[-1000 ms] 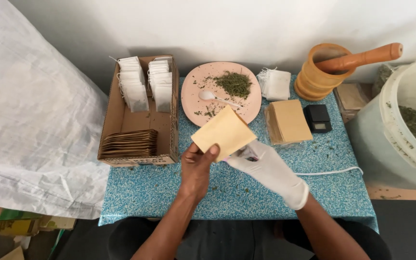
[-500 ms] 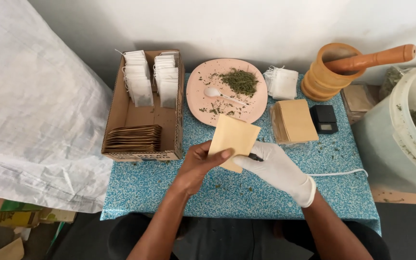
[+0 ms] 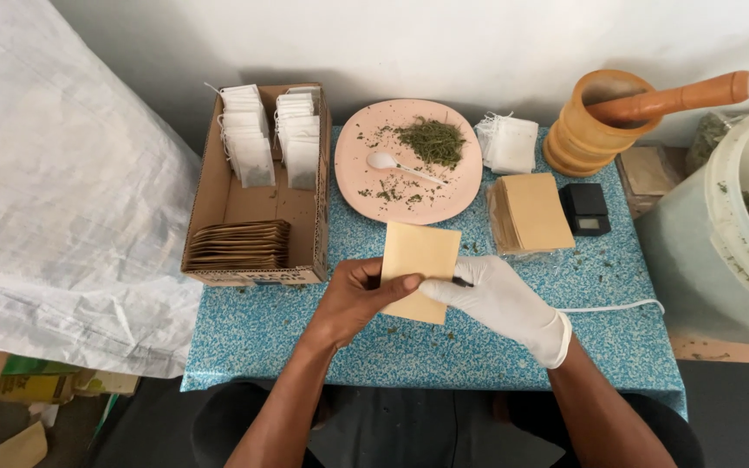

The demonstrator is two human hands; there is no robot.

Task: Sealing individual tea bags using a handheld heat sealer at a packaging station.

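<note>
My bare left hand (image 3: pixel 353 295) pinches a tan paper envelope (image 3: pixel 421 256) by its lower left side, thumb across the front, holding it just above the blue speckled tabletop (image 3: pixel 270 334). My right hand (image 3: pixel 491 299), in a white glove, touches the envelope's right edge and grips a small dark object (image 3: pixel 461 282) partly hidden under its fingers. Both hands meet at the middle of the table, in front of the pink plate (image 3: pixel 457 195).
The pink plate holds dried green herbs (image 3: pixel 431 140) and a white spoon (image 3: pixel 392 165). A cardboard box (image 3: pixel 210 208) at left holds white tea bags and brown envelopes. At right lie a stack of tan envelopes (image 3: pixel 530 212), a small black scale (image 3: pixel 584 208), a wooden mortar with pestle (image 3: pixel 604 117) and a white bucket (image 3: pixel 721 234) of herbs.
The envelope has turned from a tilted, raised position to nearly square and lower over the table. Both hands have drawn closer together at its lower edge.
</note>
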